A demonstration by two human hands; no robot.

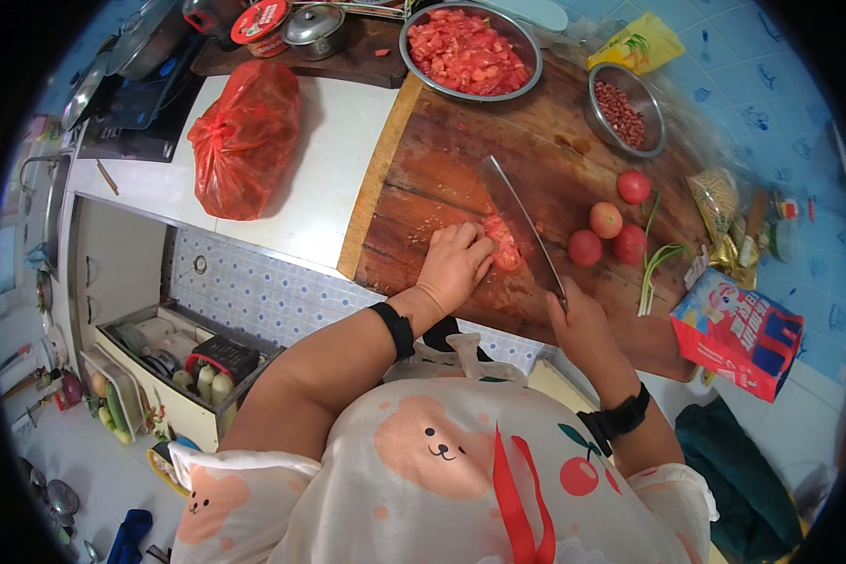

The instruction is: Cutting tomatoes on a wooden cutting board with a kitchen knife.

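My left hand point(458, 259) is on the wooden cutting board point(437, 169), its curled fingers holding a partly cut tomato point(502, 243) against the wood. In my right hand point(581, 321) is the handle of a broad-bladed kitchen knife point(516, 215). The blade stands just right of the cut tomato and slants away toward the far side; its lower edge is hard to make out. To the right of the knife sit several whole tomatoes point(605, 220), beside some green onions point(654, 271). A steel bowl point(536, 77) heaped with chopped tomato point(469, 53) stands at the board's far edge.
A smaller metal bowl point(654, 144) holds reddish peanuts point(617, 113). A knotted red plastic bag point(247, 141) sits on the white counter point(324, 148) at left. A printed carton point(737, 335) stands at the board's right corner. Below left, an open drawer point(183, 352) contains vegetables.
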